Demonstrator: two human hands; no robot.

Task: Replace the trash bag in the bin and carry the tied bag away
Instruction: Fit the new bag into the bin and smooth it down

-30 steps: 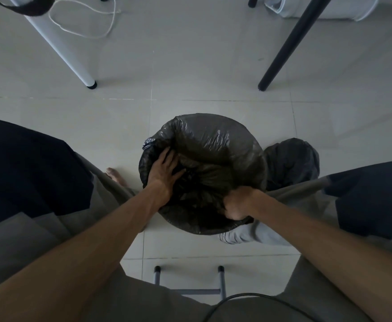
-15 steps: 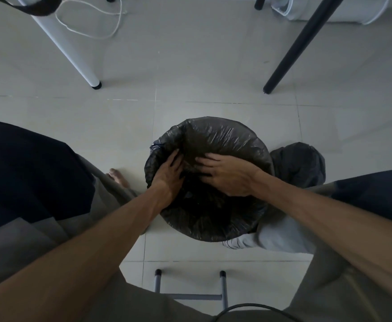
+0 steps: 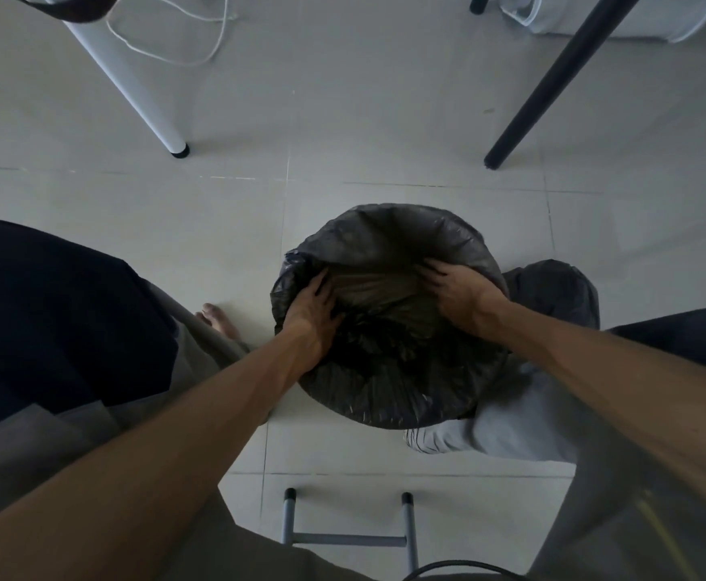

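A round bin stands on the tiled floor between my knees, wrapped in a fresh black trash bag (image 3: 389, 396) whose edge folds over the rim. My left hand (image 3: 315, 314) presses flat on the bag's inner left side, fingers spread. My right hand (image 3: 453, 287) lies on the inner right side near the rim, fingers spread on the plastic. The bin itself is hidden under the bag. A dark tied bag (image 3: 560, 291) sits on the floor just right of the bin, partly behind my right forearm.
A white table leg (image 3: 133, 86) and a white cable (image 3: 175, 56) are at the back left, a black leg (image 3: 552, 81) at the back right. A grey stool frame (image 3: 347, 534) stands below the bin. My bare foot (image 3: 217, 318) rests left of it.
My right hand left the near rim, crossed the bag's middle and now rests on the inner right side. The bag's mouth has spread wider. My left hand has stayed on the left side.
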